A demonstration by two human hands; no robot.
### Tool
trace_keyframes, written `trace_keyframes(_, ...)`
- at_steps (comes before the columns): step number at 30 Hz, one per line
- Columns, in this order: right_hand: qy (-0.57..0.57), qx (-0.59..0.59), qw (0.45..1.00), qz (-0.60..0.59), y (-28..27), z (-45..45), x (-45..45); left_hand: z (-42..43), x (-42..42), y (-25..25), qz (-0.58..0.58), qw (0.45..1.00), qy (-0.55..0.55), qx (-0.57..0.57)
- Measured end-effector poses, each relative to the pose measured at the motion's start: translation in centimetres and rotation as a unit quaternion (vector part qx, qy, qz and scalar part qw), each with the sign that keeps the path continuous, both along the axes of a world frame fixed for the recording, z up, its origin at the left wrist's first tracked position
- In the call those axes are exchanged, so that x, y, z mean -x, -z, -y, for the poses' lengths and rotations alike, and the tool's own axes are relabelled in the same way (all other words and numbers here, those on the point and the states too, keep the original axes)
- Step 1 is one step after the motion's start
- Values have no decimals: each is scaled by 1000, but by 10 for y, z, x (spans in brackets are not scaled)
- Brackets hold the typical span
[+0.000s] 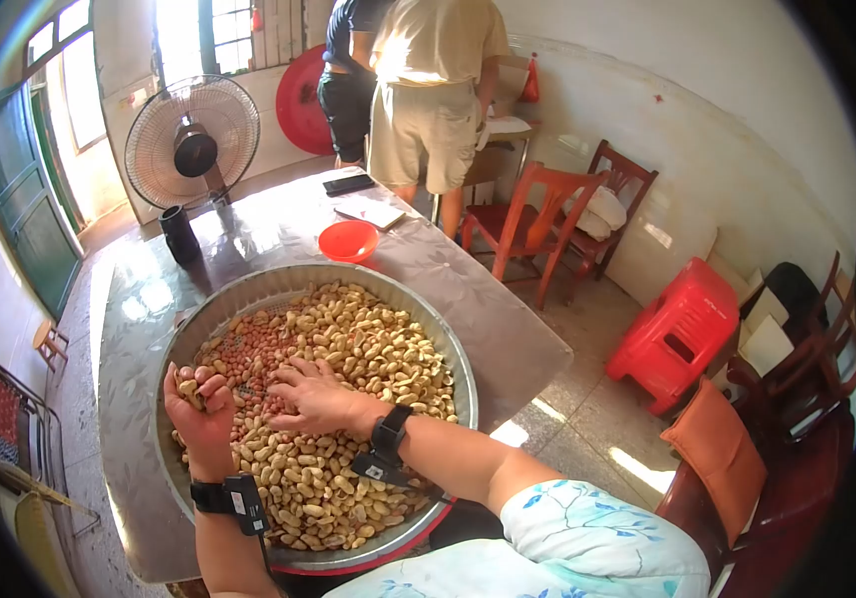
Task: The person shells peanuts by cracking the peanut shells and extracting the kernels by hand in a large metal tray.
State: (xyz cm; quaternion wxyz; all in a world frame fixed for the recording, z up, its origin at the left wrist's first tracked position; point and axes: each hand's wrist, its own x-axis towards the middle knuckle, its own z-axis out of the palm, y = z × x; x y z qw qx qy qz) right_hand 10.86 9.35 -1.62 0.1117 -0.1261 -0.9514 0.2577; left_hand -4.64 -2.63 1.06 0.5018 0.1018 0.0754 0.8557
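Note:
A wide round metal pan (463, 374) holds unshelled peanuts (388, 339) over most of its area. Reddish shelled peanut kernels (248, 344) are gathered toward its far left part. At the left rim my left hand (200, 414) is raised, palm up, with its fingers curled around a few unshelled peanuts (188, 391). My right hand (323, 397) reaches across the middle of the pan, palm down, fingers spread and touching the kernels and shells. What lies under its palm is hidden. Both wrists wear black straps with small devices.
The pan stands on a grey patterned table (508, 339). Beyond it are a red bowl (348, 241), a notebook (371, 212), a phone (348, 184), a dark cylinder (179, 236) and a fan (193, 149). Two people (438, 100) stand behind. Chairs (532, 219) and red stools (675, 329) are at right.

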Motion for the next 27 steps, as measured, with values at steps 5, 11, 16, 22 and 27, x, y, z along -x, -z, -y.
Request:
trace_keyframes(5, -39, -46, 994, 86, -1, -7, -1, 46, 19, -36, -86, 994, -29, -57)
trace_keyframes(11, -85, -128, 980, -124, 22, -18, 5, 177, 82, -46, -170, 967, -190, -14)
trace_keyframes(16, -98, -93, 991, -5, 17, -18, 10, 309, 106, -22, -114, 925, -336, 132)
trace_keyframes(22, -65, -38, 997, 32, 11, -16, 10, 371, 103, 86, 66, 803, -478, 350)
trace_keyframes(27, -26, -21, 999, 34, 12, -14, 13, 431, 140, 233, -25, 850, -379, 367)
